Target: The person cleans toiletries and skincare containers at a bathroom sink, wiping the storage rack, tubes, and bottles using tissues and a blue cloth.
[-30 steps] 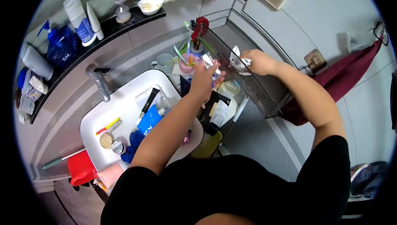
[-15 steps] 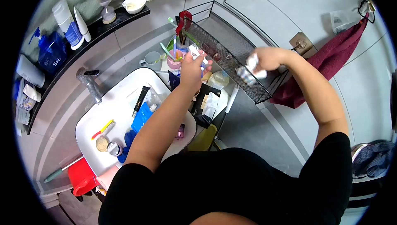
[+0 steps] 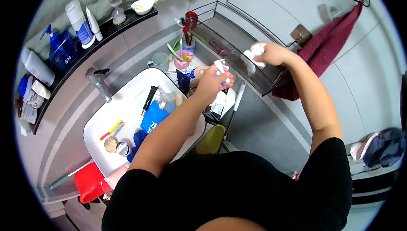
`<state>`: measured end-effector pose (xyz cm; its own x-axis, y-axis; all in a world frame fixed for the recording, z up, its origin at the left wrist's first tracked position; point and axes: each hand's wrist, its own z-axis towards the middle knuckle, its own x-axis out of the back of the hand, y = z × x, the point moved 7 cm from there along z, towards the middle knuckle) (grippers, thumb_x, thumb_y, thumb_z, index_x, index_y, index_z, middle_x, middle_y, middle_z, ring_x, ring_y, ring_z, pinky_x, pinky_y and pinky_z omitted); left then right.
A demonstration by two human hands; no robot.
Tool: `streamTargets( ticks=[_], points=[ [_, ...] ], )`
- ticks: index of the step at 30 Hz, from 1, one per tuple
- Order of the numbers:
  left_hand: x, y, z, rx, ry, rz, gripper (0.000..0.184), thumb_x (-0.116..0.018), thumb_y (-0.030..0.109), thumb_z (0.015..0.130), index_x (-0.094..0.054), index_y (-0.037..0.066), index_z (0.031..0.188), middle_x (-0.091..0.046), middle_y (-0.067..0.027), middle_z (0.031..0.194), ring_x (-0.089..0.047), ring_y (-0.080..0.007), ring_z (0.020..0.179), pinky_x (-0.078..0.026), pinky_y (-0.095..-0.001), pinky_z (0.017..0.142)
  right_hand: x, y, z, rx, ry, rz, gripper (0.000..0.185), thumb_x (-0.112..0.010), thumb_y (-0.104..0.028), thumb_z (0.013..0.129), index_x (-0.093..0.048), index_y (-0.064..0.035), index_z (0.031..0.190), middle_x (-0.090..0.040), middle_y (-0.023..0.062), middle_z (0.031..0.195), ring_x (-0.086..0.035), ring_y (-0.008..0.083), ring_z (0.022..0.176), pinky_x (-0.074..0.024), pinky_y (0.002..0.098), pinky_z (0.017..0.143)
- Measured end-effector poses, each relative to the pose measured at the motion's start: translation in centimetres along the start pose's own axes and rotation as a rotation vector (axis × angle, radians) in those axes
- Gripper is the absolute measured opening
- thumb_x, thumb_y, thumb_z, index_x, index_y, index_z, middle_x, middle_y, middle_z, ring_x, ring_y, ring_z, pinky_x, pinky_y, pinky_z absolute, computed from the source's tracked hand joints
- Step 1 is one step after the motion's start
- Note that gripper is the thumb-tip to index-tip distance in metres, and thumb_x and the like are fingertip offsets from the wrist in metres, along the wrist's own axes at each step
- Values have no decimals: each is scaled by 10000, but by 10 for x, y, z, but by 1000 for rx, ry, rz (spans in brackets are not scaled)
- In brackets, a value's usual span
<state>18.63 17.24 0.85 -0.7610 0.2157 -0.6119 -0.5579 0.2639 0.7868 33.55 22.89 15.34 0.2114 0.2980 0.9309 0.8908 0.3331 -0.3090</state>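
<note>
A crumpled white tissue or cloth (image 3: 255,55) is gripped by my right hand (image 3: 271,54). That hand reaches over the black wire-mesh shelf basket (image 3: 227,25) on the wall, and the white wad is against its mesh near the right end. Closed around small white items, one of them tube-like (image 3: 220,65), is my left hand (image 3: 210,86); their exact kind is unclear. It hovers in front of the basket, right of the pink cup (image 3: 182,60) with toothbrushes. Below my left forearm, the white sink (image 3: 123,112) contains a blue pouch (image 3: 153,117), a black tube (image 3: 149,100) and small jars.
A grey cup (image 3: 160,61) stands behind the sink by the faucet (image 3: 98,82). Bottles and an hourglass (image 3: 116,8) line the black ledge (image 3: 127,25). A dark red towel (image 3: 318,57) hangs at the right. A red scoop (image 3: 90,182) is at lower left.
My left hand has moved right and slightly down with the white items. My right hand, still gripping the white wad, has shifted up a little along the basket. The camera view has turned slightly.
</note>
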Motion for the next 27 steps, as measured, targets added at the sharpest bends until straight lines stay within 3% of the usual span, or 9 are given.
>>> streamTargets(
  ticks=[2,5,8,12,16,18,24,25,27],
  points=[
    [5,2,-11,-16,-31,-18,143,-587,85,884,-504,84,1000,-601,-71,932,-607,-172,850,-525,-316,747,24,12,-20,43,197,278,334,-648,-100,808,-568,-38,1125,-630,21,899,-568,142,800,-462,283,760],
    [3,13,-37,-27,-11,24,136,-576,103,886,-485,86,986,-594,-69,906,-598,-177,837,-500,-325,745,41,-7,-85,25,480,710,259,-617,-105,827,-577,-45,1076,-605,10,893,-537,96,823,-439,235,754],
    [1,13,-54,-17,-34,22,136,-580,102,886,-488,96,987,-591,-73,921,-596,-177,857,-501,-325,750,20,-21,-127,240,555,792,236,-578,-40,848,-552,-41,1083,-602,-3,915,-543,85,855,-443,237,764],
    [-7,18,-84,-18,-39,34,129,-588,126,897,-499,134,989,-605,-50,946,-603,-163,837,-500,-279,711,-47,-39,-146,163,561,864,199,-564,-39,860,-544,-44,1057,-601,-12,907,-543,76,854,-445,239,761],
    [-1,32,-126,-18,-11,100,138,-586,126,896,-494,136,999,-618,-57,926,-608,-164,832,-502,-280,687,-119,-65,-124,209,570,1366,233,-538,-19,833,-544,-19,1066,-607,20,944,-558,105,879,-447,252,762],
    [14,44,-152,-56,33,121,179,-590,114,889,-496,129,1041,-626,-75,937,-611,-166,812,-505,-287,674,-146,-97,-113,188,459,1676,277,-521,-9,823,-541,2,1099,-607,54,986,-574,141,891,-455,277,776],
    [90,97,-265,-303,235,153,219,-588,119,895,-503,97,1095,-634,-108,945,-620,-175,808,-495,-277,634,-190,-226,-89,259,-124,1763,317,-618,-216,869,-532,-78,1142,-606,50,1010,-612,173,893,-545,367,689],
    [105,105,-289,-347,302,205,200,-576,139,909,-509,76,1087,-633,-120,947,-608,-165,781,-489,-277,621,-195,-249,-84,303,-167,1701,337,-648,-259,859,-535,-70,1114,-614,45,975,-621,172,836,-544,356,672],
    [134,117,-344,-359,445,253,211,-579,167,915,-519,74,1095,-636,-107,952,-599,-152,770,-490,-282,636,-214,-297,-73,339,-226,1598,190,-676,-182,824,-589,-43,921,-617,33,831,-595,125,759,-498,290,634]
  ],
)
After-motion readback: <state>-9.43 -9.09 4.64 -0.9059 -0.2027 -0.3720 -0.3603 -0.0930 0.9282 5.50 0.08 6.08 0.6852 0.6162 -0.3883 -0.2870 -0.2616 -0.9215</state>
